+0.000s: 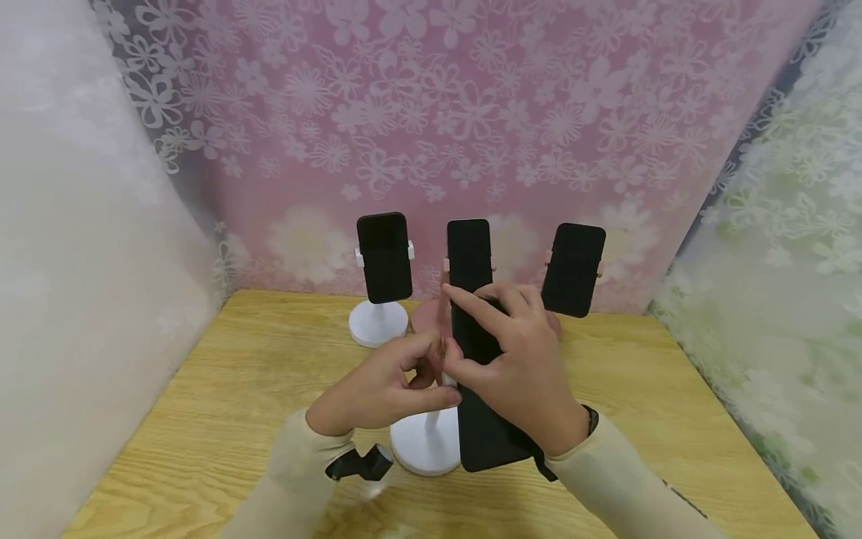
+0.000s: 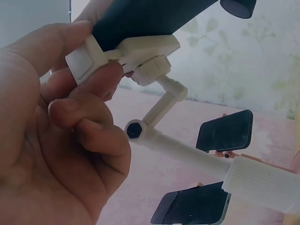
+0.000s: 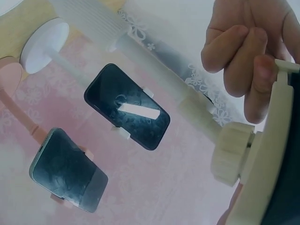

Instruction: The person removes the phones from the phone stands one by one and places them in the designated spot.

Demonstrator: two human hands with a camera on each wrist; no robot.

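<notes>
A black phone [image 1: 488, 442] lies tilted in the holder of a white phone stand, whose round base [image 1: 426, 449] shows below the hands. My left hand [image 1: 393, 378] pinches the white end clip [image 2: 86, 63] of the holder between thumb and finger; its other fingers are curled. My right hand [image 1: 521, 359] lies across the phone and grips it, thumb and index finger reaching to its left edge. Under the phone, the holder plate [image 2: 152, 47] joins a jointed white arm [image 2: 187, 154]. The right hand covers much of the phone's middle.
Behind the hands stand three more phones in holders: a left phone [image 1: 385, 258] on a white stand, a middle phone [image 1: 469, 247] and a right phone [image 1: 574, 269] in pink holders. The wooden table [image 1: 256, 389] ends at a pink floral cloth [image 1: 404, 112].
</notes>
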